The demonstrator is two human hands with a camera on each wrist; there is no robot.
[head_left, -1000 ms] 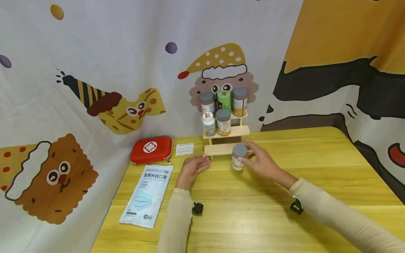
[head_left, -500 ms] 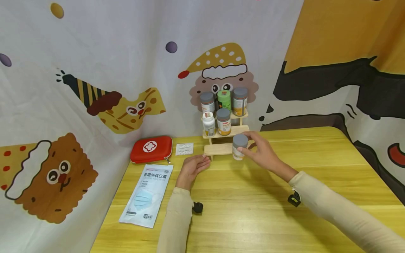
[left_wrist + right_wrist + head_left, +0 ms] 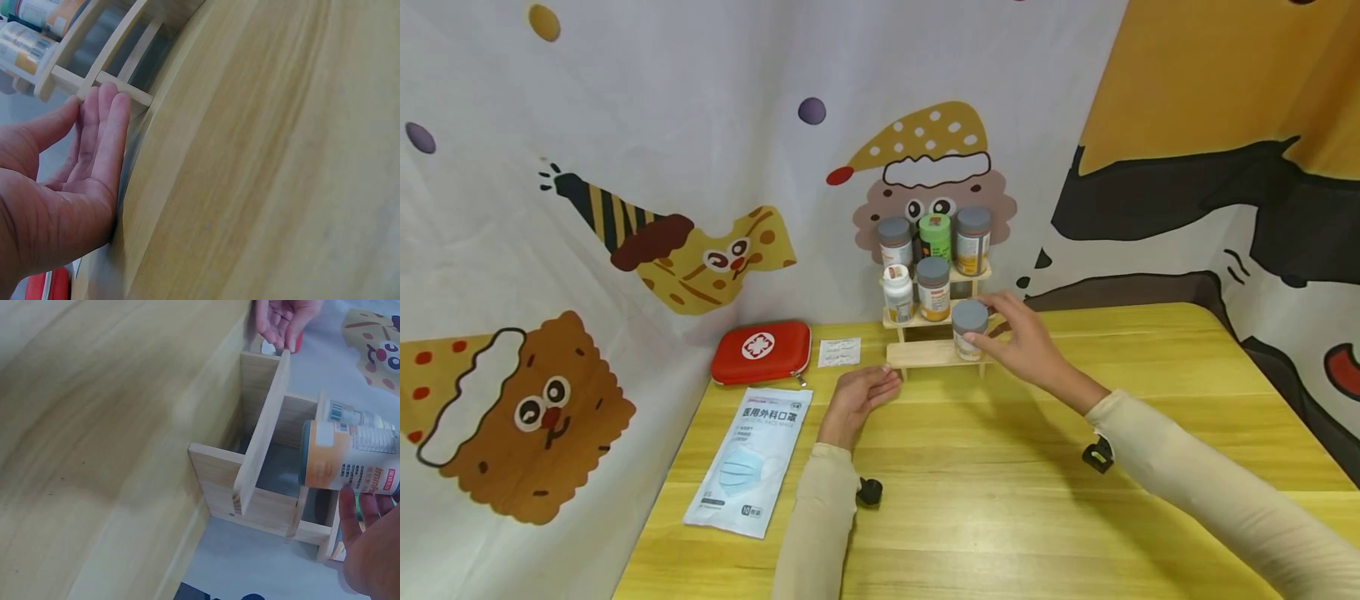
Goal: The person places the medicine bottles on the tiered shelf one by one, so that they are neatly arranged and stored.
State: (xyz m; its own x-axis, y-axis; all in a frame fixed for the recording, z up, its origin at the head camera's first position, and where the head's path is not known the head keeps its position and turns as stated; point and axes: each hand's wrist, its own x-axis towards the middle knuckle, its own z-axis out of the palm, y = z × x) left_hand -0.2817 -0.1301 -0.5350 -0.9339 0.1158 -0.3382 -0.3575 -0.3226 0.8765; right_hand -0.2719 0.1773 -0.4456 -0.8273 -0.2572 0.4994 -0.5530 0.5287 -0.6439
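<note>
My right hand grips a pill bottle with a grey lid and a white and orange label, thumb on one side and fingers on the other. Upright, the bottle hangs just above the right end of the lowest step of a wooden tiered rack; the right wrist view shows a gap between the bottle's base and that step. At the rack's left end, my left hand touches the lowest step and its support with straight fingers and thumb tip.
A white bottle and a grey-lidded bottle stand on the middle step. Behind them, the top step carries a green bottle between two grey-lidded ones. To the left lie a red first-aid case, a blister pack and a mask packet.
My right hand has lifted the pill bottle from in front of the rack, up and away from me, to over the lowest step. My left hand has stayed at the rack's left end.
</note>
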